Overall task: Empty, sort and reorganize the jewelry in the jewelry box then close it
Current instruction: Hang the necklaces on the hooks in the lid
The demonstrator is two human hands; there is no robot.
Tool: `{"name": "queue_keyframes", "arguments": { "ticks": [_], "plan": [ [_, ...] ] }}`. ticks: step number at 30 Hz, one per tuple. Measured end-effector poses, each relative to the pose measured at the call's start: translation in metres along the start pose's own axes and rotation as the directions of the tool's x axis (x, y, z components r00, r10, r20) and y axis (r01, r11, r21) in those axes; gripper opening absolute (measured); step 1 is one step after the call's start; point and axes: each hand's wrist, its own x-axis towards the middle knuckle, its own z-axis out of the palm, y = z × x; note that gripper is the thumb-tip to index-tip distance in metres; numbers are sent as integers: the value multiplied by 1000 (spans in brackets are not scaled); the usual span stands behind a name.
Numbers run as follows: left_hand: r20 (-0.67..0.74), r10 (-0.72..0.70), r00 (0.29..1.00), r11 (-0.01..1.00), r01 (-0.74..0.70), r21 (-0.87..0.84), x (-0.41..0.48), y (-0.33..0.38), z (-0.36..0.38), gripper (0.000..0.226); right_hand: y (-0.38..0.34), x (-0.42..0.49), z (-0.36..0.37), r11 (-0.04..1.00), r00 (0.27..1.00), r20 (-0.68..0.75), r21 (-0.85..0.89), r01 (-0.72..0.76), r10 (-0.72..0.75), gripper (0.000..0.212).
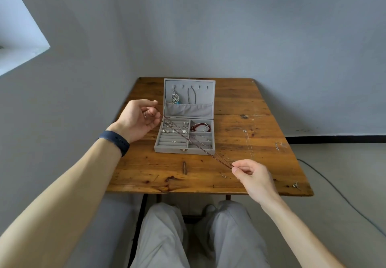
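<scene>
A grey jewelry box (158, 145) stands open on the wooden table (146, 173), its lid upright. A thin reddish-brown chain (200, 146) stretches taut across the box, from upper left to lower right. My left hand (137, 119) pinches one end beside the box's left edge, and my right hand (253, 176) pinches the other end in front of the box's right corner. Inside lie several earrings (173, 131) in the ring rolls, a red bracelet (201, 127) and a silver chain (199, 138). A turquoise pendant (175, 98) hangs in the lid.
On the table to the right of the box lie a thin silver necklace (248, 142), a clear piece (279, 145) and small earrings (223, 175) (295, 185). A cable (325, 178) runs on the floor at right. Walls close in behind and on the left.
</scene>
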Motion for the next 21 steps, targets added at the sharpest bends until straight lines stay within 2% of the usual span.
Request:
{"name": "queue_keyframes", "arguments": {
  "ticks": [2,3,4,5,6,7,8,9,10,11,12,14,15,16,18,21],
  "plan": [
    [95,-57,994,994,47,103,-2,6,-5,6,1,4,-2,1000,1000,-14,-7,-1,0,14],
    [136,-91,987,962,52,268,-2,9,-6,6,1,6,-3,1000,1000,-24,-17,-2,1,14],
    [145,-118,982,864,29,503,-2,10,-7,9,2,8,-3,1000,999,-34,-31,-1,-1,14],
    [133,-134,982,670,-10,743,-2,10,-7,13,2,11,-4,999,999,-44,-43,1,-3,14],
    [115,-132,985,415,-51,909,-1,11,-5,15,3,14,-5,999,999,-53,-53,3,-6,15],
    [104,-110,989,197,-81,977,-1,10,-3,15,3,17,-5,998,998,-58,-66,8,-11,14],
    [104,-79,991,86,-97,992,0,9,0,15,3,20,-4,996,998,-56,-85,12,-17,14],
    [108,-44,993,79,-104,991,1,8,2,16,3,23,-4,995,998,-55,-102,15,-21,13],
    [113,-7,994,145,-111,983,3,7,3,17,3,26,-3,994,998,-57,-109,17,-23,12],
    [111,26,993,273,-114,955,5,8,4,18,3,30,-3,994,998,-59,-110,20,-27,12],
    [104,43,994,445,-112,889,6,9,4,20,3,33,-2,994,998,-56,-110,23,-29,13],
    [112,35,993,774,-98,626,10,13,5,24,4,39,-1,993,999,-43,-117,27,-32,13],
    [113,38,993,867,-89,491,12,16,7,25,4,43,0,992,999,-36,-123,29,-33,13],
    [105,54,993,913,-91,397,15,18,8,25,4,48,1,991,999,-32,-128,33,-37,13],
    [60,117,991,935,-130,329,23,21,11,26,-1,60,4,990,998,-28,-135,50,-54,11],
    [-44,274,961,864,-225,449,40,26,19,24,-17,87,14,985,994,-27,-141,98,-103,9]
  ]
}}
